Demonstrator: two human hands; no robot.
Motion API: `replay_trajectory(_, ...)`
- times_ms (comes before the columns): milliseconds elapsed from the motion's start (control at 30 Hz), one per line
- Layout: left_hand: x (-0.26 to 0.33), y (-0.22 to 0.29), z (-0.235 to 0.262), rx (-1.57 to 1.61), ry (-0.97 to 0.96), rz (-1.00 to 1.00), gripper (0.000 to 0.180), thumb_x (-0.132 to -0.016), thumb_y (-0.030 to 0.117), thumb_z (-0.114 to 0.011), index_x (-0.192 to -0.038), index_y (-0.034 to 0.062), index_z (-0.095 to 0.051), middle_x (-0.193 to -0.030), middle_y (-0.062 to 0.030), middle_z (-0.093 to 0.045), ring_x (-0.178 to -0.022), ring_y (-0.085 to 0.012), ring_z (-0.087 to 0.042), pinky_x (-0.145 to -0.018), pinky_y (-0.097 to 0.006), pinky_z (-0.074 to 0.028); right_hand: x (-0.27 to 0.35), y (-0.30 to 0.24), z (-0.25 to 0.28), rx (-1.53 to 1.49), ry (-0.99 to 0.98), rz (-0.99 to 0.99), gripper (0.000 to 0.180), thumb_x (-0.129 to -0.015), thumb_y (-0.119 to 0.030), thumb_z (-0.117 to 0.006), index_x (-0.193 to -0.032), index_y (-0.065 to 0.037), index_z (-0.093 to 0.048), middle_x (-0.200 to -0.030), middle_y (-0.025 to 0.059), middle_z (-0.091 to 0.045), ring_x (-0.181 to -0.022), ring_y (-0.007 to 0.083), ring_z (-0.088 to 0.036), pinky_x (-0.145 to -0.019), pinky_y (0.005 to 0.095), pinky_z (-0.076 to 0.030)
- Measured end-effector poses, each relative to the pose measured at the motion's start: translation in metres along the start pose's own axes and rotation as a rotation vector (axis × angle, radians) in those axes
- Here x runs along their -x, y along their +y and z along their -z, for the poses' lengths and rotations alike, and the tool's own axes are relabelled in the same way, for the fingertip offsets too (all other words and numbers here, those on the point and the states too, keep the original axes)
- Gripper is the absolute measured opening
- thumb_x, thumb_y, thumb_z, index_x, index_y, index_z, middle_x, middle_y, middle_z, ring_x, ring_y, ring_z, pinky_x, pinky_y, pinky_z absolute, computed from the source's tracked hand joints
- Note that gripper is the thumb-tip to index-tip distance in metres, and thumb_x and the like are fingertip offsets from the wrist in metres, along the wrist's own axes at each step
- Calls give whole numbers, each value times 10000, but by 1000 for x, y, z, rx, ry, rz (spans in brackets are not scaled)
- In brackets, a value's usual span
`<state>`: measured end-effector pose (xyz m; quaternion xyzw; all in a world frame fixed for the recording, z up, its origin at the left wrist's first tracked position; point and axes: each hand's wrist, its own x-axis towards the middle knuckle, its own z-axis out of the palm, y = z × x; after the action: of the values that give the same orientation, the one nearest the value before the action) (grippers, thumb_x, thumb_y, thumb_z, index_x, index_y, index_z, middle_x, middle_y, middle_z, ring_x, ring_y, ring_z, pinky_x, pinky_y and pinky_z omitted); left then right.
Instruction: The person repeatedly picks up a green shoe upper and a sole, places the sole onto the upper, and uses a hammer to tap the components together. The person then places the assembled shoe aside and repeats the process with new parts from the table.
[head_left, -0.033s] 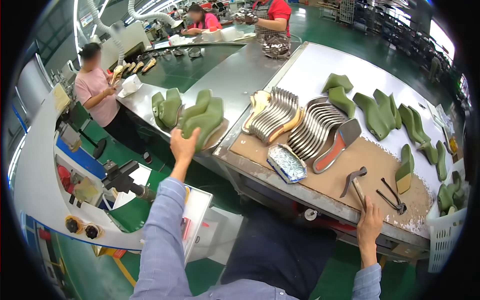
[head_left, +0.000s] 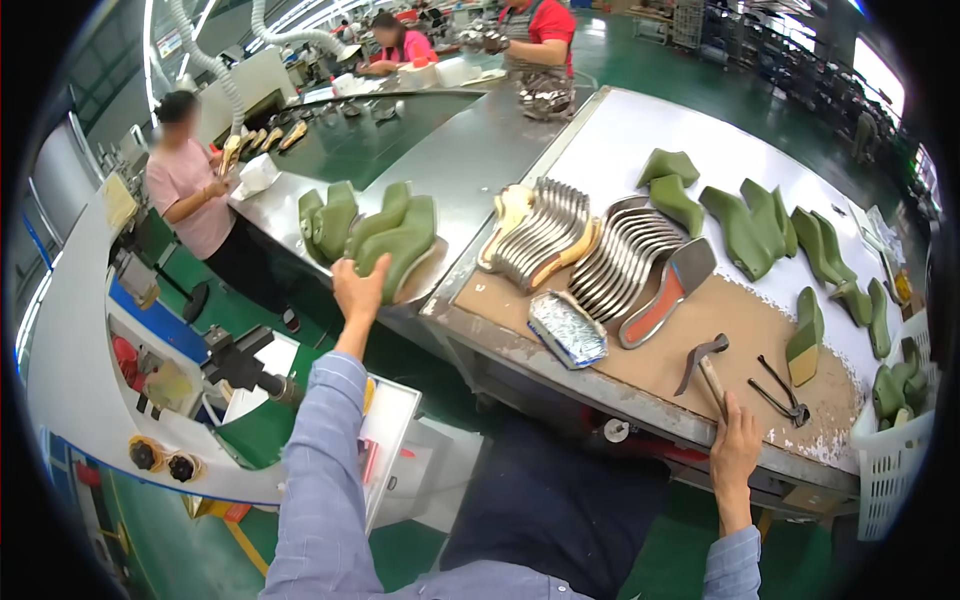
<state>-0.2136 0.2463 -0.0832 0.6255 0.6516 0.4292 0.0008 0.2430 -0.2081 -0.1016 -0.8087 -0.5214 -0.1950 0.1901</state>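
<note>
My left hand [head_left: 359, 288] is closed on the near end of a green shoe last [head_left: 405, 238], its thumb on the right side; the fingertips are partly hidden. Several more green lasts [head_left: 330, 215] stand close by on the metal bench. On the worktable's near edge, my right hand [head_left: 737, 440] has its fingers around the wooden handle of a hammer [head_left: 711, 372], whose curved metal head rests on the brown board. To the right of it lie black pincers [head_left: 785, 395].
Two rows of curved, metallic-edged soles [head_left: 625, 255] stand on the worktable [head_left: 640, 125], beside a foil-lined box [head_left: 567, 328]. More green lasts [head_left: 740, 230] lie on the right, some in a white basket [head_left: 893, 480]. A machine [head_left: 245, 365] stands at left. Several co-workers [head_left: 185, 190] are farther off.
The whole view has shifted very slightly. Both hands keep the same hold on the shoe last and the hammer.
</note>
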Motion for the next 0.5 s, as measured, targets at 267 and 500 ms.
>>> replay_trajectory(267,-45,45,-62,-466,59,-545,652,-816,242,-773,-1391,68,-521,-1529,-176,-413,-1465,-363,-335,-1156,-546,-338,2,5,2,25,23,-73,399,-853,-162,-710,-1249,-134,-660,-1006,107,-628,-975,322,-588,-855,478,-470)
replay_trajectory(500,-38,31,-204,326,-634,-226,402,-998,288,-594,-926,-86,-722,-983,-247,-718,-918,-356,-666,-810,-450,-494,-55,45,0,-349,282,-288,351,-921,-284,-710,-1142,-13,-681,-1090,182,-665,-1040,381,-622,-917,465,-485)
